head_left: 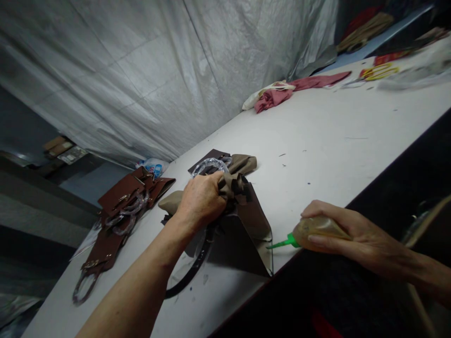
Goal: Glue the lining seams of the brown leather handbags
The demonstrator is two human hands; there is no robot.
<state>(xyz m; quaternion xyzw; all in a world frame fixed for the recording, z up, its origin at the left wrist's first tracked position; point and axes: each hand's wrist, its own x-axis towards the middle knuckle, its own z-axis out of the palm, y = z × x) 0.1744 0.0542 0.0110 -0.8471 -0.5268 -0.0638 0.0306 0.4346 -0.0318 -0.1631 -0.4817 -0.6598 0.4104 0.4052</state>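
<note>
A dark handbag (232, 239) lies on the white table near its front edge, its bottom corner facing right. My left hand (204, 197) is closed on the bag's bunched taupe lining (243, 163), partly hiding it. One plastic-wrapped handle (211, 164) rises behind that hand; a dark handle (193, 267) curves below my forearm. In my right hand (341, 232) is a squeeze bottle (313, 230) of amber liquid, tilted left. Its green nozzle (282, 243) points at the bag's open bottom edge, at or very close to the surface.
Brown bags (121, 202) with plastic-wrapped handles lie at the left of the table (324, 155). Pink cloth (275, 99) and yellow-handled scissors (378, 72) lie toward the far right. A silvery sheet (141, 70) hangs along the back edge. The near edge drops into darkness.
</note>
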